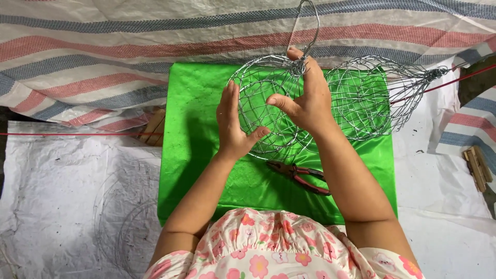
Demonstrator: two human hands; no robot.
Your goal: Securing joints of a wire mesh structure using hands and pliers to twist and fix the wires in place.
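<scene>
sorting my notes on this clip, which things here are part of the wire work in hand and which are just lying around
In use:
- left hand pressed against the round wire basket
- right hand gripping its twisted top by the wire loop handle
- green cloth under the work

Lying about:
- second wire basket, on the cloth
- red-handled pliers, on the cloth
- wooden pieces at the right edge
- striped tarp behind
</scene>
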